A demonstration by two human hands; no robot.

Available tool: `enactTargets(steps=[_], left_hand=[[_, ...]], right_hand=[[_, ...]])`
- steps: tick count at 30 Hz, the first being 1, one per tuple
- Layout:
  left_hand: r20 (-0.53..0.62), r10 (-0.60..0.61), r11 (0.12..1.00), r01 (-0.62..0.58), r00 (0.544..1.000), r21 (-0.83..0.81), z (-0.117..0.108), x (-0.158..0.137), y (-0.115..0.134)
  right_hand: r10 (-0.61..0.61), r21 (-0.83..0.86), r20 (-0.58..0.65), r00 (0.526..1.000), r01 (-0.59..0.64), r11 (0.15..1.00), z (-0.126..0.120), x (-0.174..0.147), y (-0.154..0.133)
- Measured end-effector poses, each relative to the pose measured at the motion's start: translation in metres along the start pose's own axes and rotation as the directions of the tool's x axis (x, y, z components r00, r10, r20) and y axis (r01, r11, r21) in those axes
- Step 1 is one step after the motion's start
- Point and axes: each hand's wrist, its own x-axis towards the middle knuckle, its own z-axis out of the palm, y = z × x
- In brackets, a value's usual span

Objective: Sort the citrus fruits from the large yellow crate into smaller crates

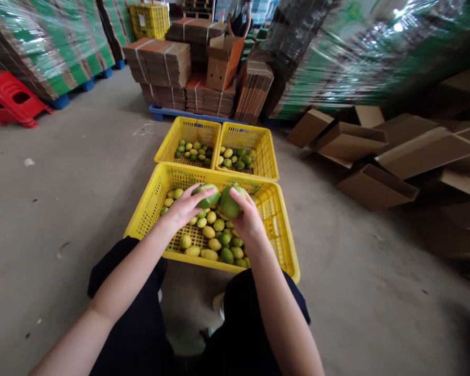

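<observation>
Green left fruit (pixel 209 197) beside right fruit (pixel 229 205); long axes unclear.

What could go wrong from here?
The left hand holds a large green fruit close beside the right hand's green fruit, so the two might knock and bruise. If either slips, it could drop onto the smaller fruits in the near yellow crate.

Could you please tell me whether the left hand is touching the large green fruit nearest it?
Touching: in the head view, the left hand holds the large green fruit, with the thumb across its skin.
</observation>
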Motion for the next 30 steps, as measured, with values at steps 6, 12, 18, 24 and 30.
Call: enactTargets(steps=[6, 12, 18, 24, 30], left_hand=[[-0.079, -0.069, 0.987, 0.057, 0.994, -0.152, 0.0, 0.003, 0.006], [-0.203, -0.15, 0.951, 0.085, 0.968, -0.297, 0.001, 0.004, 0.015], [-0.201, -0.22, 0.898, 0.117, 0.954, -0.425, 0.0, 0.006, 0.012], [-0.142, -0.248, 0.801, 0.12, 0.958, -0.586, -0.002, 0.001, 0.016], [-0.276, -0.22, 0.801, 0.012, 0.935, -0.599, -0.008, 0.004, 0.014]], right_hand=[[0.111, 0.146, -0.014, 0.994, -0.107, 0.983, 0.0, 0.003, 0.001], [0.277, 0.17, 0.034, 0.96, -0.279, 0.945, -0.004, 0.007, 0.004], [0.292, 0.219, -0.081, 0.953, -0.269, 0.938, 0.002, 0.004, 0.0], [0.307, 0.234, -0.084, 0.948, -0.281, 0.931, 0.006, 0.0, -0.004], [0.274, 0.217, 0.05, 0.96, -0.279, 0.936, 0.006, -0.001, 0.005]])
